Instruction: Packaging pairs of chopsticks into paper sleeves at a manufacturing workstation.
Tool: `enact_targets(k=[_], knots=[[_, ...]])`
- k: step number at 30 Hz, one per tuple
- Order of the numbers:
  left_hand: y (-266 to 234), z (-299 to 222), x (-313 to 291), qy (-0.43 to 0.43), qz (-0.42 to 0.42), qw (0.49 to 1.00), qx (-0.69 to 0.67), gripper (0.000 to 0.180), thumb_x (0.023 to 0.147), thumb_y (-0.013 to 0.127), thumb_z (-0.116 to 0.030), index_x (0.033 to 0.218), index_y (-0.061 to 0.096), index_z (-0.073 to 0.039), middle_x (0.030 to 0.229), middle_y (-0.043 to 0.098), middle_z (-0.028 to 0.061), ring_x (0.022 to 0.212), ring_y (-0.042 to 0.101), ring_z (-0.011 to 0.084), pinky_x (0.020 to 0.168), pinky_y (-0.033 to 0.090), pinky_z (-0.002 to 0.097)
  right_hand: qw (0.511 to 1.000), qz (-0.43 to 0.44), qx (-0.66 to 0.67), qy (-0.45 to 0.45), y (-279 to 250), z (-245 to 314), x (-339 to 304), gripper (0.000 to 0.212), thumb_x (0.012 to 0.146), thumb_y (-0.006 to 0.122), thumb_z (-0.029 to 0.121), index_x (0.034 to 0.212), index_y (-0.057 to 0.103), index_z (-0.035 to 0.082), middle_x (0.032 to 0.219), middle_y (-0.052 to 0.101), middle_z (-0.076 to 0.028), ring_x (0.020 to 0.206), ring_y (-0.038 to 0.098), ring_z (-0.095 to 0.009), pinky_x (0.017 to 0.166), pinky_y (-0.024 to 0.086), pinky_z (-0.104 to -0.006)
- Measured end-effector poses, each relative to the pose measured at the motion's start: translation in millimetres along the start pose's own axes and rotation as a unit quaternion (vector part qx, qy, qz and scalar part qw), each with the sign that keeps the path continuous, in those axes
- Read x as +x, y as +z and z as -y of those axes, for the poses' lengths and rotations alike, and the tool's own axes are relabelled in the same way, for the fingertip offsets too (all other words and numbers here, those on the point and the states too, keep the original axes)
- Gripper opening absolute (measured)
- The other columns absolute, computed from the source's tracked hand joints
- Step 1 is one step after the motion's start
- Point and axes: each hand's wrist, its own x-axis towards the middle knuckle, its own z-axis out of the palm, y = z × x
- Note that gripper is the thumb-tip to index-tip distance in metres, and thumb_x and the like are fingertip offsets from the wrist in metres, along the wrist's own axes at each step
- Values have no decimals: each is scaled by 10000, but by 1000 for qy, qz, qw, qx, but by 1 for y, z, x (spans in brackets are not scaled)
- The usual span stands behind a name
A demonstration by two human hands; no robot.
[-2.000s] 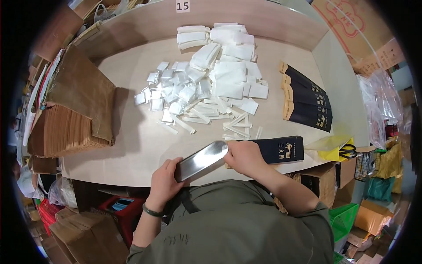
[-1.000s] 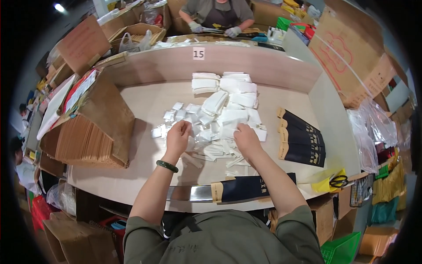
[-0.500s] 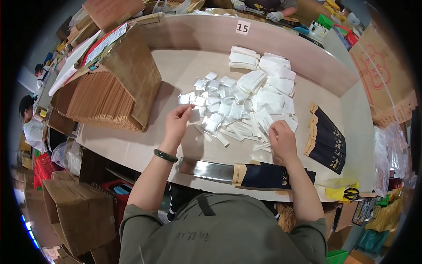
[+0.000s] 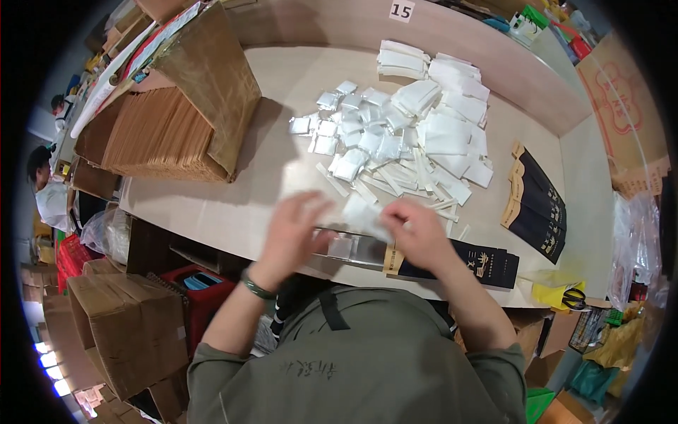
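Hands at the tabletop's (image 4: 233, 205) near edge, both motion-blurred. Left hand (image 4: 296, 230) and right hand (image 4: 418, 233) meet over a white sachet (image 4: 364, 212); whether the fingers grip it cannot be told. Beneath them lies a long pouch (image 4: 424, 258), silver at its left end, black at its right. Loose sachet pile (image 4: 395, 134) at 12 o'clock; brown paper bags (image 4: 166, 131) at 10 o'clock.

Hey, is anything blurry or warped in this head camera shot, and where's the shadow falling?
Head view: both hands, left hand and right hand, are smeared by motion blur, while the white packets stay sharp. Fisheye bends the table edge and blackens the corners. The brown paper bags cast a soft shadow rightward onto the table.
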Motion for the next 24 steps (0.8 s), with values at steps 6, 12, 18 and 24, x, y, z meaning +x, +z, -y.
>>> enact_targets(k=[6,12,18,24], knots=[[-131,122,93,-159,-223,933,235,191,852,655,-171,1004,690,-61,996,668,166,891,651,346,737,526,424,958,71,-249,-125,49,-8,-12,65,760,696,129,776,648,89,898,610,-84,912,560,-296,775,436,-417],[-120,261,37,-211,-99,910,342,216,840,670,-229,856,716,-18,757,643,246,726,643,410,634,501,459,984,43,-167,-41,80,-56,-18,137,764,686,238,734,688,105,770,620,-129,814,607,-346,704,493,-475],[-140,169,58,-289,-115,922,231,207,802,555,5,940,706,-24,889,671,235,880,647,412,761,519,477,972,10,-219,-81,71,-20,-40,264,775,735,273,969,628,128,979,612,-74,966,594,-286,852,451,-437],[-127,176,-10,-282,-386,843,-246,153,1009,539,-150,1027,644,-40,794,600,1,661,519,106,602,398,233,958,-82,-220,-165,33,-27,-60,264,746,731,213,944,636,67,917,639,-109,876,631,-316,804,489,-451]])
